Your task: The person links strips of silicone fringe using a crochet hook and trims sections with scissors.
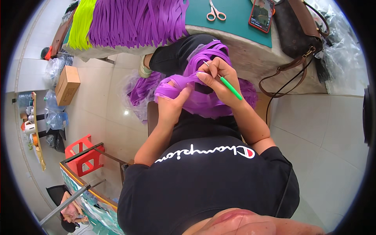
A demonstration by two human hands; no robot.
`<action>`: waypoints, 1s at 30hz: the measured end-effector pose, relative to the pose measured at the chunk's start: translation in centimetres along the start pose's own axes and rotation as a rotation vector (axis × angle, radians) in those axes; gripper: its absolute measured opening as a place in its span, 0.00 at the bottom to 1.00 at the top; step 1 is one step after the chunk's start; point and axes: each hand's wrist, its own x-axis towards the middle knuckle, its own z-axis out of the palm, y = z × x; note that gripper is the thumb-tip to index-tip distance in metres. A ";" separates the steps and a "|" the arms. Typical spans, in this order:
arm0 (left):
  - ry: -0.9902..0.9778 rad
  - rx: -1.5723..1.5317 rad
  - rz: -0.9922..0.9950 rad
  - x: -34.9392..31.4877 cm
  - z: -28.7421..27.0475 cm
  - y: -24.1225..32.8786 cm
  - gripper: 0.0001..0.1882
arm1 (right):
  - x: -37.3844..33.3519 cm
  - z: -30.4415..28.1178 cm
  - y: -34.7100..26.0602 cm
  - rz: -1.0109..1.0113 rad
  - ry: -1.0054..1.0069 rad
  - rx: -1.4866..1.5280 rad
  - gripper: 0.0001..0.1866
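Note:
My left hand [171, 102] is closed on a bunched length of purple zipper tape [179, 82] above my lap. My right hand [220, 80] grips a thin metal-shafted tool with a green handle [232, 88], like an awl or a crochet hook; its kind is not clear. The shaft points up and left past my fingers, while the handle lies over my wrist. My right thumb and fingertips also touch the tape. More loops of the purple tape [207, 103] lie over my lap beneath both hands, and their lower layers are hidden.
Purple strips [133, 21] and yellow-green strips [81, 25] hang over the table edge. Scissors [216, 14], a phone [261, 15] and a brown bag [299, 27] are on the table. A cardboard box [67, 85] and red stool [84, 154] stand leftward. Another person [70, 209] sits lower left.

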 end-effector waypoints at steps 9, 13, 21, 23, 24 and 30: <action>-0.022 -0.414 -0.216 -0.4 -0.3 1.4 0.09 | -0.1 0.2 -0.6 0.006 0.002 -0.138 0.16; 0.056 -0.397 -0.171 -0.3 0.1 0.9 0.08 | -0.3 0.3 -0.3 -0.008 0.003 -0.188 0.16; 0.101 -0.305 -0.085 -0.3 0.1 -0.5 0.08 | -0.2 0.5 -0.3 0.025 0.012 -0.071 0.16; 0.090 -0.312 -0.079 -0.3 0.2 -0.1 0.08 | -0.2 0.5 -0.3 0.037 0.010 -0.057 0.16; 0.077 -0.319 -0.072 -0.2 0.3 0.2 0.07 | -0.2 0.4 -0.2 0.033 0.016 -0.072 0.16; 0.047 -0.349 -0.136 -0.3 0.0 0.4 0.08 | -0.3 0.5 -0.4 0.029 0.013 -0.093 0.16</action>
